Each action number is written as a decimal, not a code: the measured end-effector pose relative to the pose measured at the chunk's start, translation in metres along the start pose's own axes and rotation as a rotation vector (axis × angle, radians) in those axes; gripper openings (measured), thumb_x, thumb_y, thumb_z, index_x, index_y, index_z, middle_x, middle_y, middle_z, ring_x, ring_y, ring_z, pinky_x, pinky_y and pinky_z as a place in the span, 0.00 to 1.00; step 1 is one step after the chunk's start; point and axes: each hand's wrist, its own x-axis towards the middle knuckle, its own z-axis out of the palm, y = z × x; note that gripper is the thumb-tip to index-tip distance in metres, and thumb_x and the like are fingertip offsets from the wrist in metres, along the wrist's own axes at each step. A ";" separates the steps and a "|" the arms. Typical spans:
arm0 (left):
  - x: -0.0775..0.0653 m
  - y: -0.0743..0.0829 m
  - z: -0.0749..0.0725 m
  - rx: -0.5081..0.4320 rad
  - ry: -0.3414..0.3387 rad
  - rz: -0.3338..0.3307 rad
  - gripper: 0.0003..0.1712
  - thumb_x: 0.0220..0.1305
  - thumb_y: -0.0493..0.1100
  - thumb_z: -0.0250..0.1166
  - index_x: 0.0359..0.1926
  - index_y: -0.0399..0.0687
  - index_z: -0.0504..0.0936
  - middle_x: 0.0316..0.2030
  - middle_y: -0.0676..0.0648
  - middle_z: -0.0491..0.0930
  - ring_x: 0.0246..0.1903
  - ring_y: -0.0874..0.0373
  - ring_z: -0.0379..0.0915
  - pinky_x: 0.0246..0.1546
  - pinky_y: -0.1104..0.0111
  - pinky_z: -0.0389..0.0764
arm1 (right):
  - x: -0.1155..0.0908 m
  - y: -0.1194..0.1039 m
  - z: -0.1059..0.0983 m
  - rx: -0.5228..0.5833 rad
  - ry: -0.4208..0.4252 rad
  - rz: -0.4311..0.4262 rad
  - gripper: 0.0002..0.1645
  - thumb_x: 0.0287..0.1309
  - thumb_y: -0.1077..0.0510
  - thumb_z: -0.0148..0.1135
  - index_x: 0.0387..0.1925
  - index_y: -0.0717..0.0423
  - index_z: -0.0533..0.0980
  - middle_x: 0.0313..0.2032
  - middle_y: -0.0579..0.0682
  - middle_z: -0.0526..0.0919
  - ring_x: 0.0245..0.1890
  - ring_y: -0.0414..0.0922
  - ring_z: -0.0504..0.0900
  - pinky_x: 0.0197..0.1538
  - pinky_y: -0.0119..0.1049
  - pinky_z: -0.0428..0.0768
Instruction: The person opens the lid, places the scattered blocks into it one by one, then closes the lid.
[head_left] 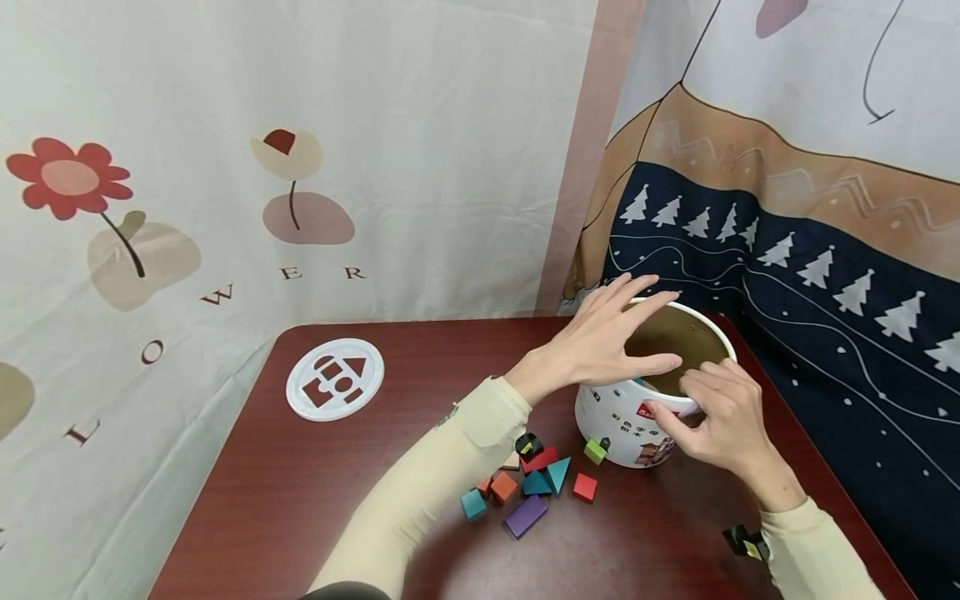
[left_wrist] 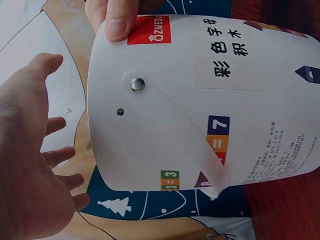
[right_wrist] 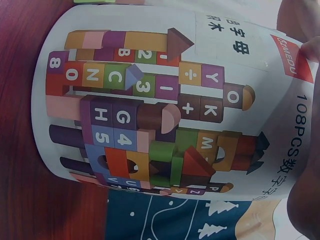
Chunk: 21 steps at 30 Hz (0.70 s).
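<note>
A white, printed block bucket [head_left: 611, 421] stands at the right of the table, its opening tilted into the head view. At its rim, my right hand [head_left: 723, 412] grips the near right side, thumb outside and fingers curled over the edge. My left hand [head_left: 607, 333] hovers at the left of the opening, fingers straight and spread, holding nothing. In the left wrist view, that left hand [left_wrist: 35, 150] is beside the bucket's rim, apart from the wall. Dark fingers of the right hand show at the rim in the right wrist view, by the bucket's printed side [right_wrist: 210, 170].
Several coloured blocks lie left of the bucket, including a purple block [head_left: 526, 516], a red cube [head_left: 585, 487] and a teal triangle [head_left: 558, 475]. A white lid [head_left: 371, 379] with shaped cutouts lies at the far left of the brown table [head_left: 300, 500]. Printed curtains hang behind.
</note>
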 end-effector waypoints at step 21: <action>-0.071 -0.055 -0.001 -0.088 0.294 -0.096 0.45 0.65 0.68 0.60 0.78 0.57 0.66 0.75 0.54 0.60 0.75 0.62 0.44 0.72 0.49 0.57 | -0.007 0.004 0.000 -0.006 -0.041 0.046 0.33 0.56 0.32 0.60 0.09 0.51 0.69 0.11 0.46 0.68 0.17 0.44 0.64 0.25 0.44 0.62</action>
